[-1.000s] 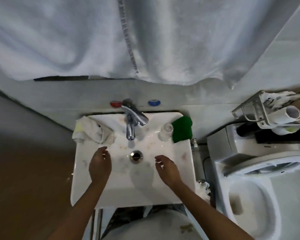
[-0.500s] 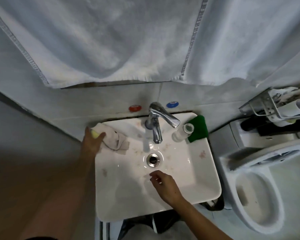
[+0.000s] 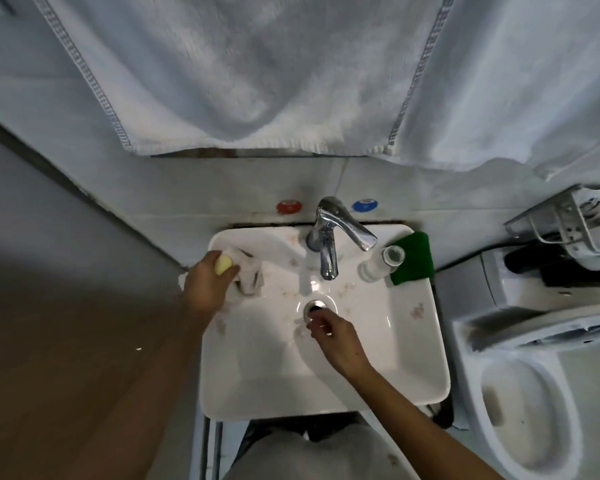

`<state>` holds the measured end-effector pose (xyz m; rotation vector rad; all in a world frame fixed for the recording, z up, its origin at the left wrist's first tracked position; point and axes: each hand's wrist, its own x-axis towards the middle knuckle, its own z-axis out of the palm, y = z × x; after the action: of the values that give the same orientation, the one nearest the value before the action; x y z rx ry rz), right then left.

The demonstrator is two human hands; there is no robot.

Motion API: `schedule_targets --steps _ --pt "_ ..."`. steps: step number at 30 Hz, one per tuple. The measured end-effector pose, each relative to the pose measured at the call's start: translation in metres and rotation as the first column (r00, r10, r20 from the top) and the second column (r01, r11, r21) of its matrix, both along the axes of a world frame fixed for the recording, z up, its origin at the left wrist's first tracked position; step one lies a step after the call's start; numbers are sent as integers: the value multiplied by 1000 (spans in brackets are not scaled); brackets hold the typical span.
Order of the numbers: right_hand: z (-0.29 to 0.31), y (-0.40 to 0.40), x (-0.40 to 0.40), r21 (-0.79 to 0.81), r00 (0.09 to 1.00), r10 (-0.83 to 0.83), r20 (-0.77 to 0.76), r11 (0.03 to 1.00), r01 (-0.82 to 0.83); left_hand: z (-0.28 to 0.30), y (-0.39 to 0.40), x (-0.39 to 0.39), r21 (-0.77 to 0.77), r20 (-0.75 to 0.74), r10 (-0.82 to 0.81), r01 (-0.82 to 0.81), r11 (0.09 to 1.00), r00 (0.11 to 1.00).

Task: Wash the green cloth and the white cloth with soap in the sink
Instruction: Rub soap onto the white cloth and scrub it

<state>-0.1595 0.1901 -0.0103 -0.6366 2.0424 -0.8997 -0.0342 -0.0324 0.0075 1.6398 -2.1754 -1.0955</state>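
Note:
A white sink (image 3: 406,368) stands below a chrome tap (image 3: 329,237). The crumpled white cloth (image 3: 250,275) lies on the sink's back left corner. My left hand (image 3: 208,282) holds a pale yellow soap bar (image 3: 223,264) right at that cloth, fingers curled round the soap. The folded green cloth (image 3: 413,259) rests on the back right corner, apart from both hands. My right hand (image 3: 336,336) hovers in the basin just below the drain (image 3: 315,307), fingers loosely curled and holding nothing.
A small clear bottle (image 3: 381,263) stands beside the green cloth. Red (image 3: 287,206) and blue (image 3: 364,205) caps sit on the wall behind the tap. A large white towel (image 3: 291,71) hangs overhead. A toilet (image 3: 520,403) and a wire rack (image 3: 568,223) are at the right.
My left hand went from the basin to the white cloth at the back left and now holds the soap. My right hand shifted slightly toward the drain. The camera view moved.

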Motion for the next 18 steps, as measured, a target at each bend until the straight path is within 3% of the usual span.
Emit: schedule_targets --steps 4,7,10,13,16,18 --pt "11 -14 0 -120 999 39 11 992 -37 36 42 -15 222 -101 -87 107 969 991" --pt "14 -17 -4 -163 998 58 33 985 -52 42 67 -24 295 -220 -172 234 926 960" --pt "22 -11 -17 -212 987 -5 162 976 40 42 85 -34 434 -353 -104 261 862 930" --pt "32 3 -37 -257 981 -139 138 951 170 38 98 -45 564 -437 -3 277 778 899" --pt "51 9 -61 -331 919 -366 145 858 393 32 104 -59 600 -446 10 291 745 895" --pt "71 2 -75 -404 887 -411 210 790 462 27 109 -67 615 -450 18 295 731 893"
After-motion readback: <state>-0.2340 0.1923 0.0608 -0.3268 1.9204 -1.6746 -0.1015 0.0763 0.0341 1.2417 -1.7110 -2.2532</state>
